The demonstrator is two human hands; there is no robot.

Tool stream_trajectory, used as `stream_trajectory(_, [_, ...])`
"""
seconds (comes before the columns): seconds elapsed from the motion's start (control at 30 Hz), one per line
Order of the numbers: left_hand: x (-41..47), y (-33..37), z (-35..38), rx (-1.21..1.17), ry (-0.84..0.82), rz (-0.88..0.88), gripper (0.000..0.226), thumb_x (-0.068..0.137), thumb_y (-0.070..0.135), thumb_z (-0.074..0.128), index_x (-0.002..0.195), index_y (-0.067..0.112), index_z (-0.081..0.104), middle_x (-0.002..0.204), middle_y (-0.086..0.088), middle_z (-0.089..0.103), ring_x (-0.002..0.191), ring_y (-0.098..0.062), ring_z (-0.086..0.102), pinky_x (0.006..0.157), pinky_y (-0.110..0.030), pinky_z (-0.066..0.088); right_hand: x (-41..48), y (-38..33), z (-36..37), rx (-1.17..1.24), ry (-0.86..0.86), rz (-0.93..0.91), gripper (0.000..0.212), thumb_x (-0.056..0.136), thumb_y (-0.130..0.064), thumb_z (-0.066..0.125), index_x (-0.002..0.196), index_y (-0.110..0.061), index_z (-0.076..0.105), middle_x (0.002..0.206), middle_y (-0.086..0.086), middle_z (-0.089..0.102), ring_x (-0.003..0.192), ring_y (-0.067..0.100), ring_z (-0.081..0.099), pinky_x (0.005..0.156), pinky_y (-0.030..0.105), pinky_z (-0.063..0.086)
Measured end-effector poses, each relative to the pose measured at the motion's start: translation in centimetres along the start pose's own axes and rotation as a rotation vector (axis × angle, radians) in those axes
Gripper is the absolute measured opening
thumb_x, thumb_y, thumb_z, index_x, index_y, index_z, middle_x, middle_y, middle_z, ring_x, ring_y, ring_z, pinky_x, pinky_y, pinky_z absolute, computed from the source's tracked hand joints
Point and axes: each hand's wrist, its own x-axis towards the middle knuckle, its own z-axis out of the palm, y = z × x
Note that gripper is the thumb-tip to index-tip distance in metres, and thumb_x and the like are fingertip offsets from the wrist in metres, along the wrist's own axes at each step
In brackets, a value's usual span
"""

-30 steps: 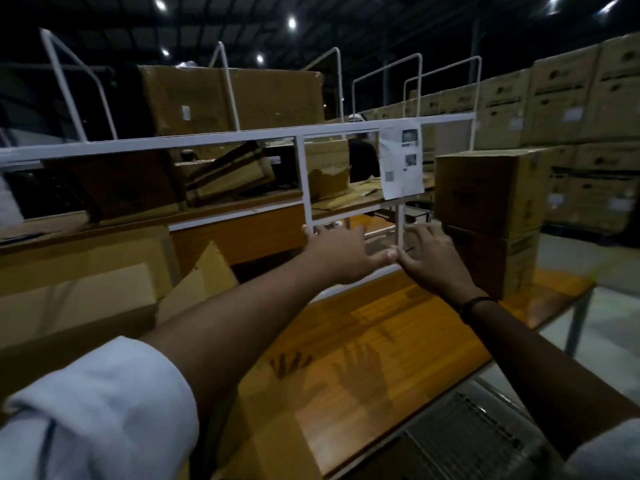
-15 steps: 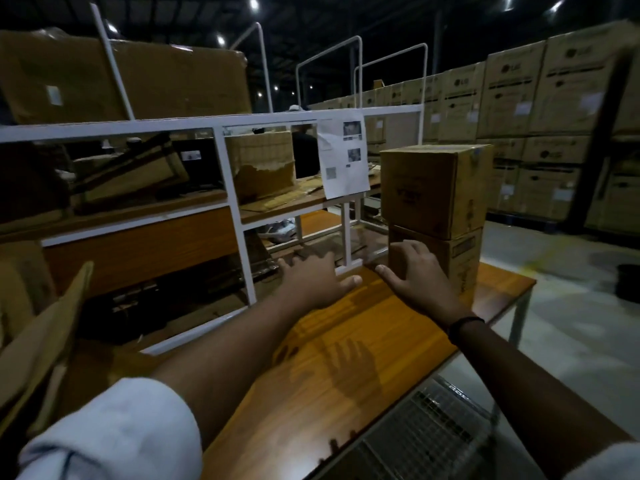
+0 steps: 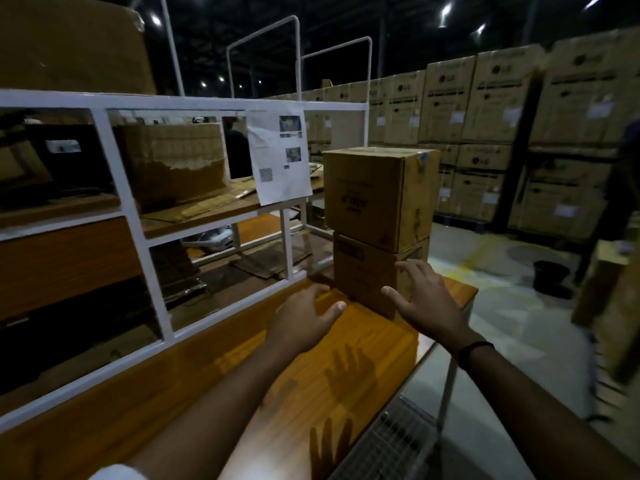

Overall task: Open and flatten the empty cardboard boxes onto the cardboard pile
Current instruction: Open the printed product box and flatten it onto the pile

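Two brown cardboard boxes stand stacked at the far right end of the orange wooden table [image 3: 346, 358]. The upper box [image 3: 377, 195] sits closed on the lower box [image 3: 367, 271]. My right hand [image 3: 424, 303] is spread against the lower box's front right corner, fingers apart. My left hand [image 3: 304, 320] hovers open just left of that box, above the table, holding nothing. Torn and flattened cardboard [image 3: 173, 168] lies on the shelf behind the white frame.
A white metal frame [image 3: 131, 216] with a paper sheet [image 3: 280, 157] borders the table's far side. Tall stacks of printed cartons [image 3: 502, 133] line the back right. A wire grate [image 3: 384, 445] sits below the table's near edge. A dark bucket [image 3: 550, 278] stands on the floor.
My view has swung right and closer to the stacked boxes. Both hands moved forward to the right; the right hand now touches the lower box's corner.
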Motion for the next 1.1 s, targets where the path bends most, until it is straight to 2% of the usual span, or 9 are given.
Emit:
stream_trajectory(0.07, [3.1, 0.5, 0.7, -0.068, 0.010, 0.011, 0.061, 0.096, 0.061, 0.058, 0.145, 0.027, 0.052, 0.143, 0.000, 0.058, 0.127, -0.017, 0.056, 0.100, -0.044, 0.052, 3.0, 0.6, -0.8, -0.028, 0.023, -0.014, 0.063, 0.097, -0.054, 0.061, 0.150, -0.024, 0.044, 0.156, 0.004, 0.040, 0.140, 0.026, 0.041, 0.108, 0.041, 0.043])
stream_trajectory(0.17, [7.6, 1.2, 1.5, -0.132, 0.032, 0.008, 0.059, 0.096, 0.060, 0.058, 0.146, 0.028, 0.051, 0.142, 0.000, 0.059, 0.124, -0.015, 0.058, 0.090, -0.033, 0.051, 8.0, 1.0, -2.0, -0.088, 0.060, -0.062, 0.062, 0.097, -0.051, 0.062, 0.150, -0.024, 0.043, 0.158, 0.007, 0.037, 0.142, 0.029, 0.039, 0.110, 0.045, 0.042])
stream_trajectory(0.43, [16.1, 3.1, 3.5, -0.249, 0.073, 0.011, 0.057, 0.098, 0.055, 0.059, 0.146, 0.026, 0.051, 0.146, -0.002, 0.057, 0.129, -0.019, 0.056, 0.085, -0.029, 0.047, 21.5, 0.5, -5.9, -0.237, 0.171, -0.109, 0.069, 0.095, -0.049, 0.064, 0.152, -0.022, 0.038, 0.162, 0.011, 0.031, 0.148, 0.034, 0.029, 0.116, 0.057, 0.035])
stream_trajectory(0.67, [19.7, 4.4, 5.5, -0.332, 0.078, -0.036, 0.055, 0.098, 0.057, 0.059, 0.144, 0.028, 0.053, 0.139, 0.002, 0.060, 0.108, -0.007, 0.053, 0.070, -0.021, 0.043, 28.2, 1.7, -6.7, -0.328, 0.066, -0.116, 0.082, 0.094, -0.052, 0.065, 0.160, -0.026, 0.023, 0.170, 0.009, 0.014, 0.155, 0.038, 0.009, 0.123, 0.061, 0.018])
stream_trajectory(0.77, [20.7, 4.6, 6.6, -0.407, 0.094, -0.105, 0.055, 0.097, 0.057, 0.060, 0.142, 0.025, 0.055, 0.136, 0.003, 0.061, 0.111, -0.009, 0.056, 0.075, -0.025, 0.048, 29.2, 2.9, -6.0, -0.338, 0.024, -0.142, 0.082, 0.095, -0.052, 0.064, 0.160, -0.024, 0.023, 0.168, 0.008, 0.022, 0.154, 0.036, 0.013, 0.119, 0.060, 0.024])
stream_trajectory(0.83, [21.3, 4.5, 7.6, -0.450, 0.089, -0.161, 0.056, 0.095, 0.058, 0.062, 0.140, 0.025, 0.057, 0.135, 0.002, 0.062, 0.116, -0.013, 0.059, 0.088, -0.034, 0.054, 29.0, 3.9, -5.7, -0.294, 0.076, -0.191, 0.077, 0.094, -0.049, 0.066, 0.156, -0.023, 0.030, 0.163, 0.008, 0.031, 0.151, 0.034, 0.020, 0.117, 0.060, 0.033])
stream_trajectory(0.9, [22.0, 4.4, 8.5, -0.502, 0.077, -0.210, 0.056, 0.095, 0.057, 0.062, 0.140, 0.023, 0.057, 0.137, 0.000, 0.063, 0.121, -0.016, 0.060, 0.098, -0.039, 0.053, 28.4, 4.8, -5.4, -0.222, 0.144, -0.240, 0.071, 0.093, -0.043, 0.068, 0.152, -0.021, 0.036, 0.158, 0.009, 0.037, 0.149, 0.034, 0.024, 0.115, 0.059, 0.037])
stream_trajectory(1.0, [23.0, 4.5, 9.4, -0.607, 0.064, -0.289, 0.056, 0.098, 0.055, 0.059, 0.142, 0.021, 0.056, 0.142, -0.002, 0.060, 0.127, -0.021, 0.057, 0.097, -0.037, 0.048, 26.6, 6.5, -5.4, -0.138, 0.254, -0.278, 0.066, 0.093, -0.034, 0.070, 0.150, -0.018, 0.040, 0.155, 0.010, 0.040, 0.150, 0.036, 0.023, 0.117, 0.054, 0.033])
stream_trajectory(1.1, [23.8, 4.7, 10.4, -0.738, 0.049, -0.414, 0.061, 0.100, 0.054, 0.056, 0.149, 0.019, 0.048, 0.145, -0.006, 0.055, 0.127, -0.029, 0.056, 0.103, -0.047, 0.049, 24.8, 9.0, -5.9, -0.027, 0.374, -0.316, 0.060, 0.093, -0.027, 0.069, 0.146, -0.017, 0.044, 0.151, 0.010, 0.042, 0.148, 0.034, 0.028, 0.115, 0.052, 0.036])
